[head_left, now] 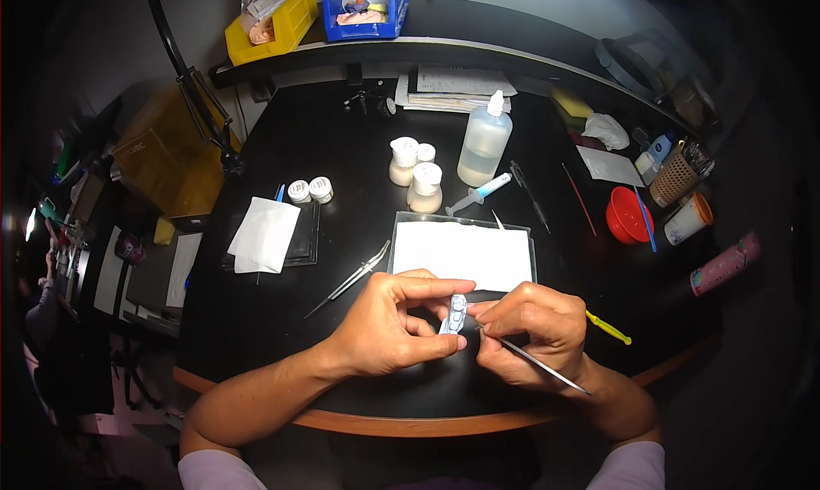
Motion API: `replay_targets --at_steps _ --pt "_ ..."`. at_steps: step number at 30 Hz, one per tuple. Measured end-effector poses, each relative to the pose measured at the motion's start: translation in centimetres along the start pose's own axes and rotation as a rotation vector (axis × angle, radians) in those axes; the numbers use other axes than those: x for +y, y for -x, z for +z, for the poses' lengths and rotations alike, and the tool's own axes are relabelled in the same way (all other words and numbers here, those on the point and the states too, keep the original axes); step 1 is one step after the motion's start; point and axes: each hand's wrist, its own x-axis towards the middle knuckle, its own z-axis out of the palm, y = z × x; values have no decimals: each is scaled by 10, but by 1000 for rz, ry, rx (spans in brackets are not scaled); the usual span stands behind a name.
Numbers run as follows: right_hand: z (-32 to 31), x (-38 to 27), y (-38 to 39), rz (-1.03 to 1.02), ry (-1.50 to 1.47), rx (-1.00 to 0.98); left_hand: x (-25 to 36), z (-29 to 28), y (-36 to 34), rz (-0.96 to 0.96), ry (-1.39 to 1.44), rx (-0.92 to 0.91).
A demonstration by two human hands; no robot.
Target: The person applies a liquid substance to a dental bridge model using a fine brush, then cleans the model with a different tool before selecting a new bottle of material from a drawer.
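Observation:
My left hand (400,321) pinches a small light-grey dental model (455,316) between thumb and fingers, with tooth shapes on its face. Just to its right, my right hand (534,330) grips a thin metal-coloured dental tool (547,370) like a pen. One end of this tool is near the model; whether it touches I cannot tell. The other end slants down to the right past my palm. A yellow handle (608,328) shows behind my right hand; whether it is held or lies on the table is hidden. Beyond both hands lies a white pad (461,249) on a glass slab.
Tweezers (354,277) lie left of the pad. Behind it stand white-capped jars (425,189), a syringe (480,195) and a clear squeeze bottle (484,144). A red bowl (628,217) sits to the right, folded white paper (266,234) to the left. Another person's arm (43,302) shows far left.

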Motion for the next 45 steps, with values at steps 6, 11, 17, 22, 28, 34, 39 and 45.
replay_targets --at_steps 6,11,17,22,28,34,39,45 --pt "0 -1 0 10 -7 -8 1 1 0 19 -2 3" --pt "-1 0 1 20 -9 -23 4 1 0 -5 -25 3" --pt "-1 0 2 46 -2 -19 -2 0 0 48 -22 2" --pt "-3 -1 1 33 -7 -55 1 -1 0 11 -27 -4" --pt "-3 1 0 13 -47 -30 4 -1 0 19 -35 -7" --pt "-3 0 -1 7 -35 -20 4 0 0 20 -35 -8" --pt "-3 0 0 16 -21 -38 3 -1 0 22 -43 -11" --pt "-5 0 0 11 -24 -54 3 -1 0 12 -38 -7"
